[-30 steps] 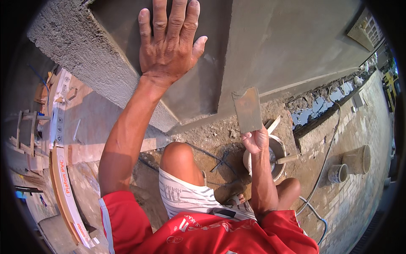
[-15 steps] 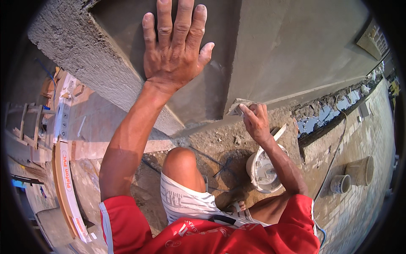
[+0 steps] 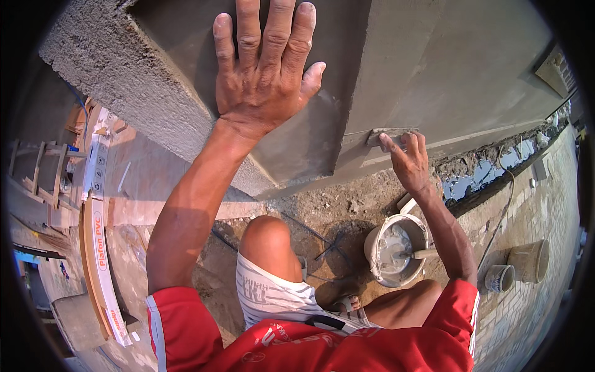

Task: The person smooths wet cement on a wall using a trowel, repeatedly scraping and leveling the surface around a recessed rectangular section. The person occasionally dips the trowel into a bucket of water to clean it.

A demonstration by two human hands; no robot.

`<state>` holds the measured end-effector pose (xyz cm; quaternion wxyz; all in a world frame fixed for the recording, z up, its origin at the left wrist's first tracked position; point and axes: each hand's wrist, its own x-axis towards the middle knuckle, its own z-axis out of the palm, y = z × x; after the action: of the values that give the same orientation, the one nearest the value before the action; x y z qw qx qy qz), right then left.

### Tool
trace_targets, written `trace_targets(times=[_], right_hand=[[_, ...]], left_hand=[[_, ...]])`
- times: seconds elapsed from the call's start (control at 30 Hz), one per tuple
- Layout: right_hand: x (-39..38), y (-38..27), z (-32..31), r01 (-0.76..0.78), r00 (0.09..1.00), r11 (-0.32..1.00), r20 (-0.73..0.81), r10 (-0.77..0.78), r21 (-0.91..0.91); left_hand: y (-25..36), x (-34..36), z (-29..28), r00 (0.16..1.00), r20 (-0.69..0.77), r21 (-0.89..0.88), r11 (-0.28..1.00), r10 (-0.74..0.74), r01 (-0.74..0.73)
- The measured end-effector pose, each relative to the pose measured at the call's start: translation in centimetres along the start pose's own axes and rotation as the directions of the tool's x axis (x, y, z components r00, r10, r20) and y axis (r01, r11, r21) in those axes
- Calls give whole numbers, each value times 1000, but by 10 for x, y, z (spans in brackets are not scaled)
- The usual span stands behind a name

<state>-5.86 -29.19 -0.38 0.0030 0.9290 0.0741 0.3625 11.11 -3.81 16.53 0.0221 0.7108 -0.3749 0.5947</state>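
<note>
My left hand (image 3: pixel 261 90) lies with its fingers spread against the grey plastered wall (image 3: pixel 310 133), in a recessed panel. Lower and to the right, my right hand (image 3: pixel 410 162) grips a small flat scraper (image 3: pixel 375 137) against the plaster, just right of the vertical corner edge. The fingers cover much of the scraper, so its full shape is hidden. Below that hand stands a white bucket (image 3: pixel 374 259) with wet greyish-white mix (image 3: pixel 394 245) in it. A tool with a pale handle (image 3: pixel 425 253) rests in the bucket.
A rough concrete edge (image 3: pixel 133 93) runs along the left. Long boxed panels (image 3: pixel 101 260) and wood scraps lie at far left. Two more buckets (image 3: pixel 528 260) (image 3: pixel 499 278) stand on the paving at right. A water-filled trench (image 3: pixel 489 173) and a cable (image 3: pixel 499 211) run there.
My right hand has slid the scraper right along the lower wall, away from the corner edge. My left hand stays flat on the wall. The bucket's inside now shows more fully.
</note>
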Motion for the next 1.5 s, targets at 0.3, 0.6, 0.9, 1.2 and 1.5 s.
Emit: trace_targets(times=[0.3,0.6,0.9,1.2,1.5], right_hand=[[33,-86,-8,-405,828,756,-144,541,514],[-48,-142,122,-613,653,577,-64,754,539],[-30,-100,49,-556,521,459,-139,842,693],[12,-104,62,-486,709,707,-241,663,514],[-5,-95,42,-478,620,551,-181,763,684]], left_hand=[[1,-1,-1,1000,-1,31,999,-16,16],[3,-1,10,998,-62,12,1000,-5,6],[1,2,-15,987,158,68,998,0,-11],[-6,1,8,992,-117,51,998,47,-41],[0,0,-1,1000,-1,2,1000,-16,16]])
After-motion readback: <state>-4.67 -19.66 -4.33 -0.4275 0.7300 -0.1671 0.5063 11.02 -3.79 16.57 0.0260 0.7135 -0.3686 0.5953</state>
